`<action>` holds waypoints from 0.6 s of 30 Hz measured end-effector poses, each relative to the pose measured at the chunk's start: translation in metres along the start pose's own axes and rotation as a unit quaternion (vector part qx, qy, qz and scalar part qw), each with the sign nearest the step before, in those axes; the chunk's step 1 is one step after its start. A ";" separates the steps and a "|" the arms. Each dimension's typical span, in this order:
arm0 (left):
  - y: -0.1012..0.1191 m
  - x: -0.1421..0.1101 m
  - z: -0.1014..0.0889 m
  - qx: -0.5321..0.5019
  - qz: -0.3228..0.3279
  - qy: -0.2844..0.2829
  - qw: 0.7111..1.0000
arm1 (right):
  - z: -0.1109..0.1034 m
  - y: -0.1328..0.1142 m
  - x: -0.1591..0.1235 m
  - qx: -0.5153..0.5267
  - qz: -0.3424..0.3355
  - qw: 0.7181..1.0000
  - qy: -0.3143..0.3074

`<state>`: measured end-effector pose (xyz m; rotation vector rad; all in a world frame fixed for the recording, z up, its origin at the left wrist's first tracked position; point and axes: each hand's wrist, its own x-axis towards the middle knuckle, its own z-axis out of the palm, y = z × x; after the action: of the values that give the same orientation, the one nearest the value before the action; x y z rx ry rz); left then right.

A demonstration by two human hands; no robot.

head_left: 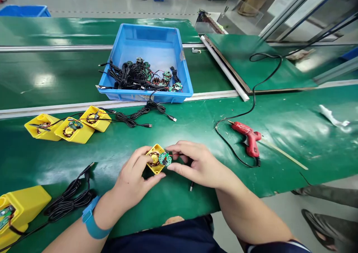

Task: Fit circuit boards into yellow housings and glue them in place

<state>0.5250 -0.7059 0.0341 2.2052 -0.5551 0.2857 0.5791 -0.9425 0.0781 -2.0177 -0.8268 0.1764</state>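
Observation:
My left hand (137, 176) grips a small yellow plastic housing (156, 171) just above the green bench top, fingers on its far side and thumb on its near side. A copper-wound coil (154, 158) sits inside the housing's open end. At the housing's right edge is a small round green circuit board (165, 158), tilted partly over the opening. My right hand (192, 161) has thumb and index fingertips closed about the board's right edge. Thin wires run from the board under my right palm, where they are hidden. A cable end (191, 186) shows below that hand.
A blue bin (186, 74) holds tangled black cables and boards. Several yellow housings (86, 133) with coils stand at left, more at lower left beside a coiled cable (69, 197). A red glue gun (247, 135) with its cord lies at right. Another person's legs (330, 195) show at lower right.

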 end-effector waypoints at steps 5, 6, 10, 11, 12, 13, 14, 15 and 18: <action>-0.003 0.002 0.002 0.000 0.020 0.018 1.000 | 0.004 -0.001 0.003 0.081 0.067 0.994 0.003; -0.003 0.002 0.003 0.003 0.026 0.024 0.999 | 0.005 -0.001 0.003 0.111 0.084 0.990 0.000; -0.002 0.002 0.009 0.019 0.032 0.071 0.997 | 0.009 -0.001 0.002 0.189 0.125 0.974 -0.022; -0.001 0.001 0.011 0.019 0.030 0.085 0.996 | 0.010 -0.001 0.002 0.189 0.130 0.973 -0.024; -0.001 0.000 0.013 0.016 0.027 0.099 0.995 | 0.010 -0.001 0.002 0.187 0.134 0.973 -0.025; 0.001 -0.001 0.015 0.011 0.022 0.111 0.993 | 0.011 -0.002 0.003 0.188 0.137 0.972 -0.023; 0.002 -0.001 0.017 0.005 0.016 0.122 0.992 | 0.011 -0.002 0.003 0.191 0.141 0.971 -0.020; 0.003 -0.002 0.019 0.000 0.007 0.130 0.991 | 0.011 -0.003 0.004 0.196 0.146 0.970 -0.018; 0.007 -0.002 0.022 -0.013 -0.013 0.142 0.990 | 0.014 -0.004 0.003 0.207 0.149 0.967 -0.016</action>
<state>0.5203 -0.7261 0.0238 2.0979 -0.3708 0.5655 0.5740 -0.9296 0.0740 -1.7309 -0.4533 0.5108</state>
